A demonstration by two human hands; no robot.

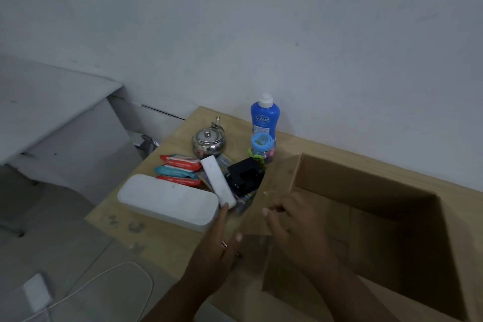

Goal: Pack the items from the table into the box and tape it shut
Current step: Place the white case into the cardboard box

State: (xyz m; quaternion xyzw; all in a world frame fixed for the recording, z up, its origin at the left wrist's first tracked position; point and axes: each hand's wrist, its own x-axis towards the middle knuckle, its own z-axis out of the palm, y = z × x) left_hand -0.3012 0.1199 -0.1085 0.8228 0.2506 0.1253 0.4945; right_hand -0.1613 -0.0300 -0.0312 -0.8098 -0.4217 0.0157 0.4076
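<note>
Barely begun: gripping the open cardboard box's point(366, 191) left flap point(277, 180) with right hand point(295, 225), fingers curled; left hand point(222, 243) flat-fingered alongside. Yet to pack from the table point(162, 238): teapot point(208, 144), blue bottle point(264, 119), wipes point(180, 170), white case point(167, 200). Then taping.

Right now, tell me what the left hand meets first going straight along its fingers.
Most likely the slim white block, its near end just ahead of the fingertips of the left hand; depth is unclear.

wall point(287, 21) white | floor point(65, 217) grey | white desk point(52, 102) left | table point(162, 238) light wood
</note>
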